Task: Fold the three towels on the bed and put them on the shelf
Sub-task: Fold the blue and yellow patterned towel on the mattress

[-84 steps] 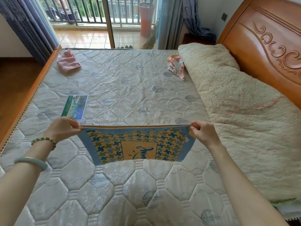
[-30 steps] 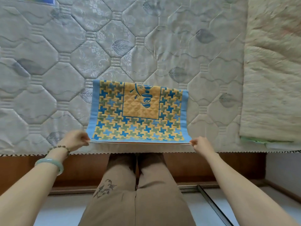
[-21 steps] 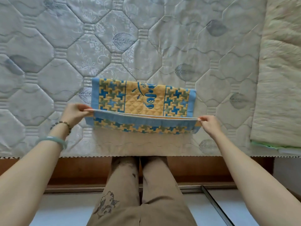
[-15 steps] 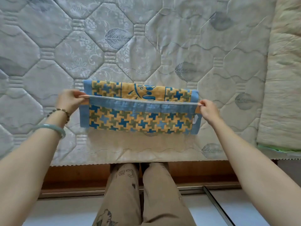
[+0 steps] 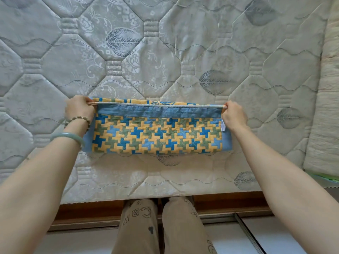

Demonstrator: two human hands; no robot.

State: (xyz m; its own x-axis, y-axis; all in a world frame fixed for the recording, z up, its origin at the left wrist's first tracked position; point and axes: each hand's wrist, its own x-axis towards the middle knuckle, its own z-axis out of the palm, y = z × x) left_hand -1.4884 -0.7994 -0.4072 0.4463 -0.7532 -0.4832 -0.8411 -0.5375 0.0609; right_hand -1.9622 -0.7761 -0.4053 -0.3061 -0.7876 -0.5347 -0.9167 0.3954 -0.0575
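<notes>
The left hand and right hand were each pinched shut on a corner of the towel, doubled over on the bed, and the lifted edge likely needed laying flush onto the far edge.

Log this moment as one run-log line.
step: folding first towel | towel: doubled over on mattress | left hand: pinching far-left corner | right hand: pinching far-right corner
</notes>
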